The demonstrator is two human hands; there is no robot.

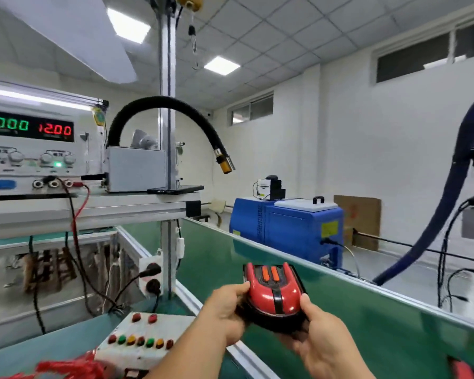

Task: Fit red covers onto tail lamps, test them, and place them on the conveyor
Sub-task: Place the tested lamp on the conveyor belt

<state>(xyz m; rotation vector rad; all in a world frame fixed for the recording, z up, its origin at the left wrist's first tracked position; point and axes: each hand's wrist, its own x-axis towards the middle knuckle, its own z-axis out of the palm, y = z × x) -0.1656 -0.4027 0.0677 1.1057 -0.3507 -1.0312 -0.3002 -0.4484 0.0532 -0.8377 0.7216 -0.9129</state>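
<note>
Both hands held one tail lamp [272,294] over the green conveyor [367,324], just past its near rail. The left hand [225,310] gripped the lamp's left edge, thumb on top by the red cover [271,292] and the other fingers hidden beneath. The right hand [320,340] cupped the right edge, thumb pressed against the side of the cover, fingers curled under the black base. Whether the lamp touched the belt could not be told.

The lamp looked like a rigid plastic shell, light enough for one hand but awkwardly wide. Its glossy red cover was probably slippery and likely to scratch or smudge, so the black base rim seemed the better place to grip, from both sides as here. A clipped cover might pop off if squeezed or dropped, so it called for a gentle set-down.

The power supply [28,149] on the shelf showed lit digits.
</note>
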